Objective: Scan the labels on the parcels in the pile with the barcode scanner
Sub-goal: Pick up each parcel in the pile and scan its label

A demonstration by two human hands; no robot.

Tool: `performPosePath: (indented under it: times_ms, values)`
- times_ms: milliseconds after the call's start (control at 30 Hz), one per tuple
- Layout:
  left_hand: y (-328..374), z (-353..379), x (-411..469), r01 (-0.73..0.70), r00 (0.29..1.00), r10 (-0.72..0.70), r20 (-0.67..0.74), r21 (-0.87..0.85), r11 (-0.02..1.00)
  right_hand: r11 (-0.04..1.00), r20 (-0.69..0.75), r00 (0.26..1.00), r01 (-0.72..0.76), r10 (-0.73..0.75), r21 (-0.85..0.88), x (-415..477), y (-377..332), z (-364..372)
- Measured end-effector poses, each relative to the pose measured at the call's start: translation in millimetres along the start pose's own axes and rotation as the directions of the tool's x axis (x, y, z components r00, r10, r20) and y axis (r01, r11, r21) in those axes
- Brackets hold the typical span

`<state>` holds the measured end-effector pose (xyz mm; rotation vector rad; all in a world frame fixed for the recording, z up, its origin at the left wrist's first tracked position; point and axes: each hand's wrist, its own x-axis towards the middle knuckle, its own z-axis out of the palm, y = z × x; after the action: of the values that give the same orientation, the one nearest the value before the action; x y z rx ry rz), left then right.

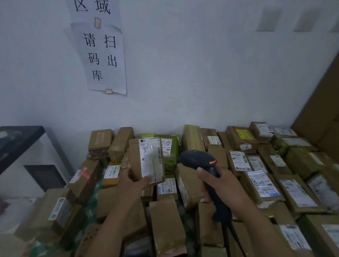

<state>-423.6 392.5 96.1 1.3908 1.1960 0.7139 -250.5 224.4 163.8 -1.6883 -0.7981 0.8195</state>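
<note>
While the left hand (pixel 132 183) holds a small brown parcel (pixel 135 156) up over the middle of the pile (pixel 261 181), fingers curled behind its lower end and thumb on its front, the white label (pixel 149 157) faces the person. The right hand (pixel 222 188) is wrapped firmly round the handle of the black scanner (pixel 198 160), whose head sits just beside the parcel, a red light showing. This looks like the scan of this parcel. Next, I judge, the scanner's nose needs turning squarely onto the barcode.
</note>
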Motion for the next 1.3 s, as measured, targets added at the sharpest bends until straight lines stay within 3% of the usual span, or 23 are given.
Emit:
performPosePath:
  times_ms: [367,833,1000,1167,1300]
  values:
    - [-18,7,1,-0.077,0.996,0.079,-0.028,0.062,0.995,0.997,0.081,0.996,-0.026,0.032,-0.066,-12,-7,-8]
    - [-27,33,19,-0.039,0.998,0.031,0.057,0.140,0.989,0.997,0.067,0.996,-0.051,0.054,-0.053,4,-1,-21]
    - [-24,68,32,0.102,0.979,-0.117,0.165,0.094,0.990,0.997,-0.090,0.993,-0.070,0.073,0.031,17,7,-45]
    - [-26,120,52,0.301,0.906,-0.279,0.317,-0.021,0.953,0.994,-0.203,0.973,-0.100,0.108,0.047,35,24,-72]
    - [-37,151,70,0.415,0.867,-0.373,0.332,-0.065,0.907,0.989,-0.247,0.958,-0.140,0.148,0.052,53,41,-83]
